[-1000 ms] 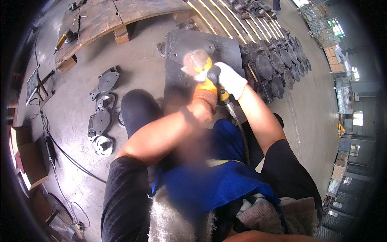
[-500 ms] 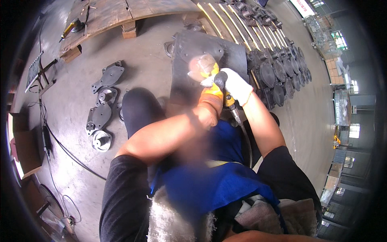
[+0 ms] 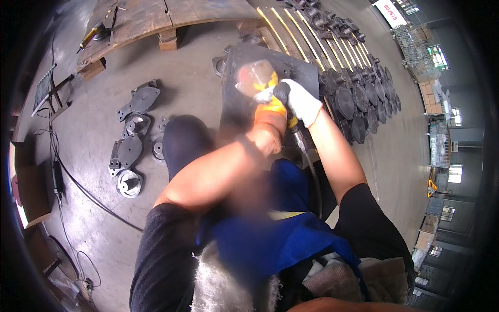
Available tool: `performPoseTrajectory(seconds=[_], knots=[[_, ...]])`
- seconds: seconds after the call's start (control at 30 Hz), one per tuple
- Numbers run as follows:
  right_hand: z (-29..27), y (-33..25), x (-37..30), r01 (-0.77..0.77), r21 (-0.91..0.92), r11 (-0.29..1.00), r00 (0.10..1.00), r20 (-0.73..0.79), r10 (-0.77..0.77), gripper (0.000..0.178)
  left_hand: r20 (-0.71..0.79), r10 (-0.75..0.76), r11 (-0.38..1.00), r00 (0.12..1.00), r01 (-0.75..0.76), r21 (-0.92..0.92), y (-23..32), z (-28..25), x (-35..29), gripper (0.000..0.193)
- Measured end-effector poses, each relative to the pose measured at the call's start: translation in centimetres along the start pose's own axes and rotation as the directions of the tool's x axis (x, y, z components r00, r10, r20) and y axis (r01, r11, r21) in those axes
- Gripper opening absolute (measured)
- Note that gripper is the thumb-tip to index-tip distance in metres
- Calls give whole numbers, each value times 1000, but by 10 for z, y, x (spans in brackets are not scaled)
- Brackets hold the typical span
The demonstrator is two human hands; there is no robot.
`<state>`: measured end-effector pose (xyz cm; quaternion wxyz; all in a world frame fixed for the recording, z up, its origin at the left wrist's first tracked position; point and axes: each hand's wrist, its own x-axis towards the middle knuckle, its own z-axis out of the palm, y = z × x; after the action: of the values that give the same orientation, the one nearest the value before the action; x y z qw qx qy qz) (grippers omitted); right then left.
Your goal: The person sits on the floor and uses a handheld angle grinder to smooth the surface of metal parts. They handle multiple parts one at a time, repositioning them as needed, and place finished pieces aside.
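Both gloved hands are closed around a yellow-and-black air grinder [image 3: 292, 122] over a dark metal surface [image 3: 236, 112]. My left hand [image 3: 271, 114], in an orange-yellow glove, wraps the tool's front end. My right hand [image 3: 302, 102], in a white glove, grips the body just beside it. An air hose [image 3: 313, 171] runs from the grinder's tail back toward my lap. At the head of the tool a pale, reddish blur [image 3: 252, 78] covers the working spot, so the disc's contact cannot be made out. A flat dark metal part [image 3: 280, 65] lies partly visible beneath it.
Several dark flanged castings [image 3: 130, 150] lie on the floor to the left. Rows of similar castings [image 3: 358, 99] stand at the right near yellow strips [image 3: 301, 34]. A wooden platform [image 3: 197, 10] at the far side bears another yellow power tool [image 3: 93, 36]. Cables [image 3: 93, 195] cross the left floor.
Both hands and the grinder have shifted slightly left over the metal surface. The grip on the tool looks the same.
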<state>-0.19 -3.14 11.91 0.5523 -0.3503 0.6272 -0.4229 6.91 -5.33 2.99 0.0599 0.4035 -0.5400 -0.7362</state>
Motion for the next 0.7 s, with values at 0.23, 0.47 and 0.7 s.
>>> performPoseTrajectory(seconds=[0.23,0.47,0.7], knots=[[-39,12,25,188,293,937,964,-240,-118,20,79,236,946,968,-248,209,43,-12,6,56],[-38,2,26,85,135,987,989,-131,-67,18,-7,121,962,993,-119,-246,30,0,32,61],[-36,-3,24,67,76,995,990,-129,-56,16,-21,215,974,976,-216,-66,49,-7,8,60]])
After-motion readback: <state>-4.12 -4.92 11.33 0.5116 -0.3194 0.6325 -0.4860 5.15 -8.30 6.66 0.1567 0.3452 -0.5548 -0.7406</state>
